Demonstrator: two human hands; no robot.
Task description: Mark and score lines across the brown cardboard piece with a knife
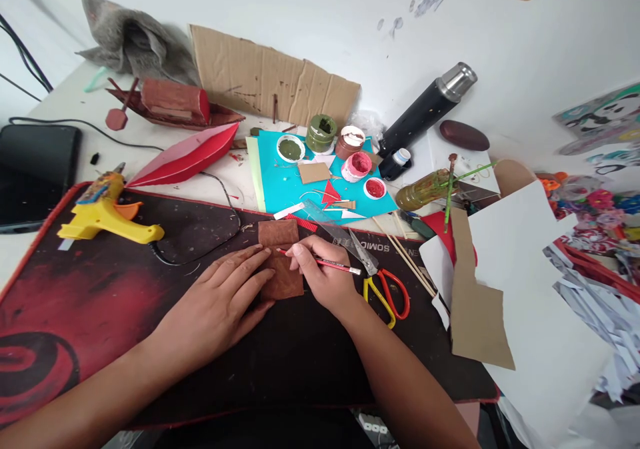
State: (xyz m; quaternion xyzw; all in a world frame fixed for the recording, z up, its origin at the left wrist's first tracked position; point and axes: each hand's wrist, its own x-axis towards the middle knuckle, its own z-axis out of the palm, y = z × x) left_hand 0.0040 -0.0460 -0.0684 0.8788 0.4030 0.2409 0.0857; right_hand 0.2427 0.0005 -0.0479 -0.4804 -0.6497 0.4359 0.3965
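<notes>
My left hand (220,302) lies flat with fingers stretched out, pressing on a brown painted card piece (281,257) on the black and red mat (100,302). My right hand (323,272) is closed in a pinch round a red pencil (330,264), whose tip touches the brown card near its middle. The pencil's back end points right toward the scissors (383,282) with red and yellow handles.
A yellow glue gun (107,219) lies at the mat's left. Behind are a red boat hull (185,159), a brown model boat (173,106), paint pots (357,166) on a blue sheet (280,186), a black flask (427,112), a ruler (325,222), skewers (405,256) and cardboard pieces (475,302).
</notes>
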